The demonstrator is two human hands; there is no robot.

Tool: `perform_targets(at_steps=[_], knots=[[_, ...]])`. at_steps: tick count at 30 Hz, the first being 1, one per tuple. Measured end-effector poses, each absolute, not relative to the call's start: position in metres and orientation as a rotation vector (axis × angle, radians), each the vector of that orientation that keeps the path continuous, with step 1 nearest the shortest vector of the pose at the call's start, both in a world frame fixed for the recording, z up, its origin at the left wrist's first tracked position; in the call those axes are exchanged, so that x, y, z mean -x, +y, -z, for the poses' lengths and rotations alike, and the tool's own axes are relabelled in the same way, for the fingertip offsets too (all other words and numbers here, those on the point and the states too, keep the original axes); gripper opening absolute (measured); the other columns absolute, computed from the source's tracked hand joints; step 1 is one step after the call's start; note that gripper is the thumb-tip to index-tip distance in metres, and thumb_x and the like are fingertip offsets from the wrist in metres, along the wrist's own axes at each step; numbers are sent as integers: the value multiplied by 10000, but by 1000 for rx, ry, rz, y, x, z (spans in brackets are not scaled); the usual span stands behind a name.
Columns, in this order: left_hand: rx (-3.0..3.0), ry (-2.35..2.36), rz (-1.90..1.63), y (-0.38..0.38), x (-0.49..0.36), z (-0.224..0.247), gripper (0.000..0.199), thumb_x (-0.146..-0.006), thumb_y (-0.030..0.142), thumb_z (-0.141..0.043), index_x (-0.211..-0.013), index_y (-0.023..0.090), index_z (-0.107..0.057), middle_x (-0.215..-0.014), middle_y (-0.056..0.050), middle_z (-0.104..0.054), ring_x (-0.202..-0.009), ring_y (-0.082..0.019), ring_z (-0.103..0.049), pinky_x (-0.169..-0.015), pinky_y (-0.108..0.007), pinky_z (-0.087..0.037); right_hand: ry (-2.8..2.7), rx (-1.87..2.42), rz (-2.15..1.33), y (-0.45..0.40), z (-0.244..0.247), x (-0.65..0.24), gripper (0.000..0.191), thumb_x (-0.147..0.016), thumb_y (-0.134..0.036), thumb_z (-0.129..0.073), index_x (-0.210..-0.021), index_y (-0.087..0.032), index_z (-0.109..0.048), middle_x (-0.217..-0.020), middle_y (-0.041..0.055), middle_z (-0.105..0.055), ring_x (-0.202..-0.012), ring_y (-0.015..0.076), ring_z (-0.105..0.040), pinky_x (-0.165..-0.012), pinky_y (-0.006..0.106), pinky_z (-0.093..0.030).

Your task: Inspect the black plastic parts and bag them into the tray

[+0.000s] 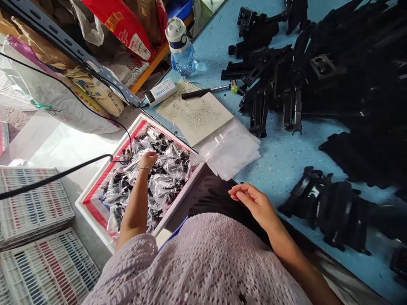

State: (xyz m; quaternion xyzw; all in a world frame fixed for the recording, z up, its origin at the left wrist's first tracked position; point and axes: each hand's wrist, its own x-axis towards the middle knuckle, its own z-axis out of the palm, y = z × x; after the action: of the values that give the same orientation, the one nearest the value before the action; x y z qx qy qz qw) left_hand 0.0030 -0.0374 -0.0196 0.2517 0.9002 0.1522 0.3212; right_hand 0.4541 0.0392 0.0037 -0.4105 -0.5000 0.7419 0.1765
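Note:
My left hand [149, 160] is over a white crate [179, 198] filled with plastic-bagged black parts [165, 186]. Its fingers are curled closed, and what they hold, if anything, is hidden. By the table's near edge, my right hand [251, 199] hovers with nothing in it, fingers stretched out and slightly bent. The nearest things to it are a stack of clear plastic bags [235, 148] and a cluster of black parts [327, 207] to the right. Beyond the bags, small thin metal pieces [200, 114] are scattered on a pale board [219, 127].
A screwdriver-like tool [203, 91], a white tube [161, 91] and a water bottle [182, 51] stand or lie on the blue table [273, 163]. Black parts [356, 84] pile up at right. A dark cable [63, 176] crosses toward the crate. White plastic baskets [38, 203] are stacked at left.

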Motion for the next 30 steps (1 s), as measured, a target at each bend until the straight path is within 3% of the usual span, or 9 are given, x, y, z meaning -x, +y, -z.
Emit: perform_targets(at_steps=[4,6,9,11,15,19,23,27,30], knots=[[-926,1846,-274,-27,-82,-5,347,-852,496,-754,-767,160,-753,-635,-33,-683,-610,-178,-656,-610,-289,-552,-1483,1127,-2098,36,-8,-456,270,-979,-445,-641,-1110,-218,-708,-1087,71,-783,-1000,191,-756,-953,372,-610],[-1245,1601,-384,-10,-133,-19,345,-934,507,-650,-885,193,-785,-756,-51,-737,-670,-182,-686,-659,-301,-573,-1633,1089,-2017,38,-17,-456,220,-1000,-376,-603,-1119,-224,-708,-1102,60,-782,-1005,180,-752,-929,346,-599],[-1742,1694,-686,25,-208,-26,318,-994,412,-582,-1142,189,-755,-1151,-134,-743,-962,-246,-709,-893,-401,-585,-2010,1038,-1713,47,-39,-469,198,-1022,-284,-559,-1135,-234,-715,-1135,48,-776,-1018,174,-738,-916,317,-568],[-1963,1838,-705,50,-243,-19,238,-968,310,-610,-1093,164,-751,-1224,-176,-711,-1050,-301,-672,-936,-464,-555,-2231,1136,-1407,54,-58,-490,210,-1036,-268,-542,-1148,-233,-717,-1153,54,-778,-1030,190,-739,-922,322,-551],[-1938,1860,-734,85,-252,-4,118,-871,170,-650,-756,181,-673,-934,-116,-698,-885,-252,-643,-805,-392,-525,-2484,1902,-702,60,-84,-541,321,-1069,-374,-497,-988,-178,-738,-940,123,-803,-863,278,-778,-740,348,-533],[-1368,1807,-862,95,-225,-8,180,-756,312,-769,-739,189,-638,-717,-15,-602,-637,-157,-547,-622,-311,-437,-2536,2390,-357,66,-70,-559,442,-1048,-474,-509,-1004,-83,-711,-816,218,-768,-758,357,-771,-614,353,-483],[-981,1606,-1083,91,-215,-16,279,-648,303,-819,-753,194,-585,-712,9,-602,-667,-144,-565,-658,-293,-451,-2242,2124,-870,79,-41,-553,236,-984,-331,-568,-1030,-142,-702,-865,140,-774,-784,290,-752,-680,351,-519],[-982,1522,-1237,88,-218,-17,444,-601,226,-857,-694,216,-423,-686,52,-508,-646,-104,-471,-653,-260,-412,-1306,1384,-1841,96,-27,-516,370,-888,-544,-653,-1014,-200,-709,-907,68,-761,-786,221,-716,-696,341,-578],[-1083,1544,-1202,88,-221,-17,464,-616,206,-860,-698,217,-404,-681,57,-487,-631,-99,-431,-620,-246,-365,-888,969,-2163,110,-20,-461,415,-773,-566,-787,-965,-204,-723,-907,51,-747,-779,193,-695,-693,321,-583]])
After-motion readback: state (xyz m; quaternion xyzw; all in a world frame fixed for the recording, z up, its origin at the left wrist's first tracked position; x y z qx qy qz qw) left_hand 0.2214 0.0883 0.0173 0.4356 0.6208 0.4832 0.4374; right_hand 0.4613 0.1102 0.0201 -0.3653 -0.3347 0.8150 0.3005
